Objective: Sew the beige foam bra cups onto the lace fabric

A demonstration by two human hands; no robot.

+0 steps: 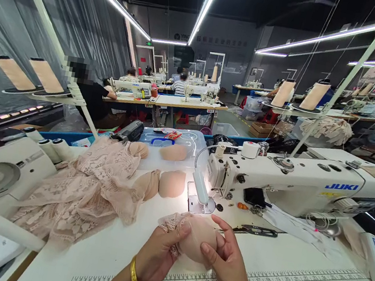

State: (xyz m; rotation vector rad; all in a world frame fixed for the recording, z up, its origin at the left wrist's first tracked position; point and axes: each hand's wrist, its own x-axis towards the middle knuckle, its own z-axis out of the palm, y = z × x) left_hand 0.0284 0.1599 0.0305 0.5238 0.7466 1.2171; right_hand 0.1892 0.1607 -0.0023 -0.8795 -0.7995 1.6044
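A beige bra cup (197, 240) with lace along its left side is held between my two hands, just in front of the sewing machine's needle plate (194, 204). My left hand (161, 256) pinches the lace edge, thumb on top; a gold bangle circles that wrist. On the cup's right edge, my right hand (226, 252) grips with thumb and fingers. Behind the needle plate, more beige cups (172, 184) lie on the white table. A heap of pink lace fabric (94, 182) spreads to the left.
The white JUKI sewing machine (296, 178) fills the right side. Black thread snips (258, 230), a phone (255, 196) and white strips (292, 223) lie beneath it. A clear plastic box lid (193, 146) stands behind. A printed ruler (265, 279) follows the front edge. Other people work farther back.
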